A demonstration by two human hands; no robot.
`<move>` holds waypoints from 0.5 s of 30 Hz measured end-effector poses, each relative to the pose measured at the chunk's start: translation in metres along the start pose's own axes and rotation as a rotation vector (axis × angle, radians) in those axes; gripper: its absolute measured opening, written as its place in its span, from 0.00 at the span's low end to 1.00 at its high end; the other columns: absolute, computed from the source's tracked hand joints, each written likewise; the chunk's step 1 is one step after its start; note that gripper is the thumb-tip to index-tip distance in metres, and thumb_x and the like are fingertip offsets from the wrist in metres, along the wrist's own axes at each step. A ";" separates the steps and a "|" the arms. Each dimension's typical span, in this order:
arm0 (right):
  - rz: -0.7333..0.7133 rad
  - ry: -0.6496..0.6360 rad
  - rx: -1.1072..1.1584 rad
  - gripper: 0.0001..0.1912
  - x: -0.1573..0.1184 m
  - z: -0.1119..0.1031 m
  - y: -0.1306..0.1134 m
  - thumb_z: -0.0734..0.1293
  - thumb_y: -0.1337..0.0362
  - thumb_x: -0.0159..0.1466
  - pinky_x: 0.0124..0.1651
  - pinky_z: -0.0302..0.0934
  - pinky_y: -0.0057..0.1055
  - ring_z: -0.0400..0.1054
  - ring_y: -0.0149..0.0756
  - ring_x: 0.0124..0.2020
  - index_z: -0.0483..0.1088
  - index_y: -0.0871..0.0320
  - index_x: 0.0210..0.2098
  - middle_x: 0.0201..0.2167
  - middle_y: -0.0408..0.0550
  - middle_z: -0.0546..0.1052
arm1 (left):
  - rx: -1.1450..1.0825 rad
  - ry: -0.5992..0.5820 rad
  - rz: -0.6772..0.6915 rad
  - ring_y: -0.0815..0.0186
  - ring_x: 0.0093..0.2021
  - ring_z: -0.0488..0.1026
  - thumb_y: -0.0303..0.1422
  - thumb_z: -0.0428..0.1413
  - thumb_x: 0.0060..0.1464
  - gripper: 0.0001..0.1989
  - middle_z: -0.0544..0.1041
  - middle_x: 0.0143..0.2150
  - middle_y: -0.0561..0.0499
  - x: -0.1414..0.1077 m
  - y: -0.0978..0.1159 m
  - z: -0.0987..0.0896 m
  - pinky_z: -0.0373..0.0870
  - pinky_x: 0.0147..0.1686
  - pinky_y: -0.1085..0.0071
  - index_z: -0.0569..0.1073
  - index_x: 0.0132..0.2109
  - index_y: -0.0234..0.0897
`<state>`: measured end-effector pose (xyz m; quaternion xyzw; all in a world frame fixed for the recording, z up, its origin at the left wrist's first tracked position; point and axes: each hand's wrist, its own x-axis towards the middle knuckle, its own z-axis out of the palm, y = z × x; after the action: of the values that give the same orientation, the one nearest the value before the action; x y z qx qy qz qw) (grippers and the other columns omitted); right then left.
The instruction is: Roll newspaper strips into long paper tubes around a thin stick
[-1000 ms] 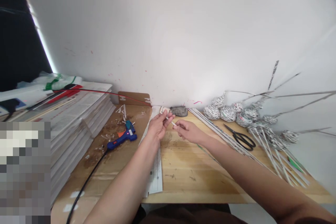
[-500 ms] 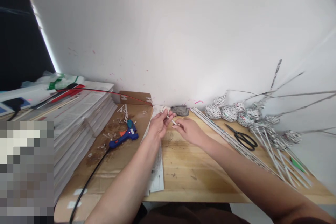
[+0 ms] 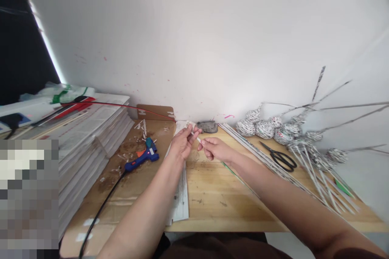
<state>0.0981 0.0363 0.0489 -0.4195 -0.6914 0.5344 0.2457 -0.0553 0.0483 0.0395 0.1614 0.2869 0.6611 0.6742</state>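
Between my hands runs a thin white paper stick. My left hand pinches its upper end, palm partly turned up, over newspaper sheets lying on the table. My right hand is closed on the lower end, and a thin green-edged length shows beneath the right wrist. Just beyond the hands, against the wall, sits a grey lump. Long paper sticks lie to the right of my right hand.
A blue glue gun rests on stained cardboard at left, beside a tall newspaper stack. Black scissors, woven paper balls and loose sticks occupy the right side of the wooden table.
The white stick is turned slightly between my hands. My right hand has shifted a little, and the green-edged length now shows below its wrist. The view has moved slightly.
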 end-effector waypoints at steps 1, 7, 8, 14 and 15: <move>0.062 -0.065 0.070 0.20 0.000 0.000 0.000 0.55 0.48 0.63 0.24 0.53 0.27 0.54 0.27 0.16 0.66 0.58 0.33 0.15 0.36 0.57 | 0.003 0.001 -0.008 0.66 0.34 0.78 0.25 0.56 0.53 0.03 0.77 0.29 0.47 0.000 0.000 0.000 0.75 0.34 0.77 0.72 0.32 0.29; -0.175 0.243 -0.453 0.18 -0.005 0.003 -0.001 0.60 0.49 0.61 0.30 0.53 0.28 0.60 0.31 0.24 0.68 0.58 0.33 0.21 0.43 0.66 | 0.011 0.046 0.038 0.67 0.33 0.78 0.24 0.56 0.53 0.03 0.76 0.28 0.48 0.002 -0.001 -0.001 0.75 0.34 0.77 0.72 0.31 0.30; -0.214 0.279 -0.533 0.17 -0.006 0.004 -0.001 0.60 0.50 0.62 0.32 0.54 0.29 0.61 0.33 0.27 0.68 0.58 0.33 0.22 0.44 0.67 | 0.011 0.045 0.041 0.67 0.33 0.78 0.24 0.56 0.53 0.03 0.76 0.28 0.48 0.002 -0.001 -0.001 0.75 0.34 0.77 0.72 0.31 0.30; 0.073 -0.077 -0.141 0.21 -0.001 -0.002 -0.002 0.52 0.51 0.66 0.28 0.56 0.28 0.58 0.29 0.19 0.67 0.60 0.32 0.15 0.39 0.61 | 0.029 0.039 0.000 0.65 0.33 0.78 0.24 0.56 0.52 0.03 0.77 0.29 0.45 0.001 -0.001 0.000 0.75 0.32 0.78 0.72 0.31 0.28; 0.063 -0.054 -0.153 0.21 -0.001 -0.003 -0.002 0.54 0.50 0.65 0.27 0.56 0.28 0.57 0.29 0.19 0.67 0.60 0.32 0.15 0.39 0.61 | 0.030 0.037 -0.001 0.65 0.33 0.78 0.24 0.56 0.52 0.03 0.77 0.29 0.46 0.001 -0.001 0.000 0.75 0.32 0.78 0.72 0.31 0.28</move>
<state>0.1003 0.0370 0.0514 -0.4441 -0.7230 0.4987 0.1773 -0.0543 0.0488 0.0385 0.1590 0.3092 0.6592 0.6668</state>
